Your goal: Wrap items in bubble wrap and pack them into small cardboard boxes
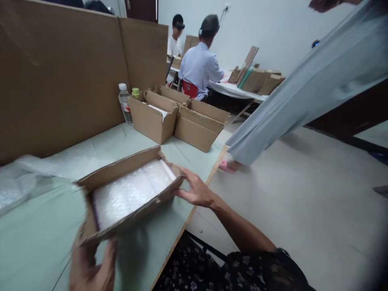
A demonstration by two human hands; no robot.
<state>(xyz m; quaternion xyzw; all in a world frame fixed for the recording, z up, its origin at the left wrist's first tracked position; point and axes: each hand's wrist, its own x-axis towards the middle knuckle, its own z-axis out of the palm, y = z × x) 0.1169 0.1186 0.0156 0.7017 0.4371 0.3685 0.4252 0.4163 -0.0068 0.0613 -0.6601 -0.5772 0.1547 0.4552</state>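
Observation:
An open cardboard box (121,171) lies tilted over the pale green table (36,238), with a bubble-wrapped item (130,192) lying inside it. My left hand (91,266) grips the box's near left corner from below, fingers curled round the cardboard. My right hand (195,190) holds the box's right end, thumb and fingers pressed on the flap.
Two more open cardboard boxes (178,117) stand farther back on the table beside a water bottle (124,103). Bubble wrap (18,182) lies at the left. A tall cardboard partition (60,72) backs the table. A person in grey (303,97) stands close right; two people sit at a far table.

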